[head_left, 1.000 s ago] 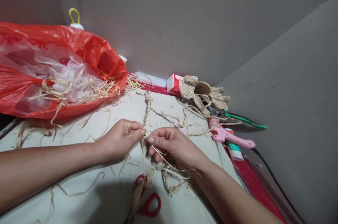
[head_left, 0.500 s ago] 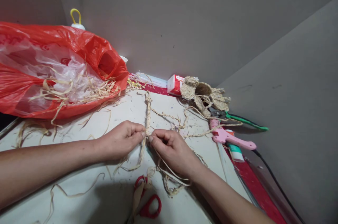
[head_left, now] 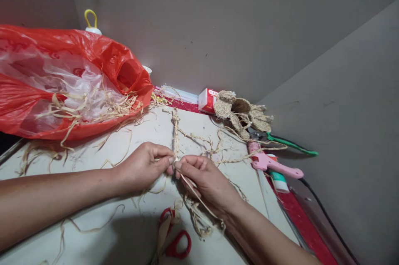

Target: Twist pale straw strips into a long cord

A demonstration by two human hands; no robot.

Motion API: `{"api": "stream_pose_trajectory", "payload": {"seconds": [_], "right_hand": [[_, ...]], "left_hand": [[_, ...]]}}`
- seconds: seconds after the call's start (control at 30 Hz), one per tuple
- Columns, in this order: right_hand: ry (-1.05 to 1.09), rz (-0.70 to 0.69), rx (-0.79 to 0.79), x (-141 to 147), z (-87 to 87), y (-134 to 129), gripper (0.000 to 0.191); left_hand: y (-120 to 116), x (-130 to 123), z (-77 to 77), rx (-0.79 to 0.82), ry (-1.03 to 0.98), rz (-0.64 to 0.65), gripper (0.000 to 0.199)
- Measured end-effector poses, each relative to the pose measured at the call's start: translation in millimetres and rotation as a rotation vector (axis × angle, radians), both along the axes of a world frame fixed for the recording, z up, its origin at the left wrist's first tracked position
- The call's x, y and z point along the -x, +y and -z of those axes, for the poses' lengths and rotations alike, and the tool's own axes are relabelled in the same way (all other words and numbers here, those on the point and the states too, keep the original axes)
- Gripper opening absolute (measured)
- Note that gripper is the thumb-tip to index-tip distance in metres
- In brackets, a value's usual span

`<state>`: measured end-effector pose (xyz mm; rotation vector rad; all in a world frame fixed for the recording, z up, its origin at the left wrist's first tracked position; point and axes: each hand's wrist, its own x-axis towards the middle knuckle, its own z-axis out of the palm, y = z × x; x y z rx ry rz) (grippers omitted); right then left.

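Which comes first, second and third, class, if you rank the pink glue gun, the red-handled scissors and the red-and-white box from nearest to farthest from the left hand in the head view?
From the left hand:
1. Red-handled scissors: just below.
2. Red-and-white box: up and right.
3. Pink glue gun: far right.

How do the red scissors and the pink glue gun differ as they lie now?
The scissors have two red finger loops; the glue gun has one solid pink handle.
The scissors lie low in view, between the forearms; the glue gun lies at the table's right side.
The scissors have no cord; a dark cord runs from the glue gun.
Both are untouched by either hand.
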<state>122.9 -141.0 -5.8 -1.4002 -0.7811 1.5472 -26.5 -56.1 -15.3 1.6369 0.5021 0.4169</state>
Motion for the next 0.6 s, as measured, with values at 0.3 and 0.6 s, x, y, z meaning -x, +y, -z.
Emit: {"api": "stream_pose_trajectory", "payload": {"seconds": [0.3, 0.6], "right_hand": [[-0.478, 0.056, -0.11, 14, -2.5, -7, 0.041], [-0.903, -0.184, -0.298, 20, -8.8, -3, 0.027]], "left_hand": [[0, -1, -1.4, 0.04, 0.0, 0.009, 0.024], [2, -5, 3.4, 0.232, -0.076, -0.089, 0.022]]}}
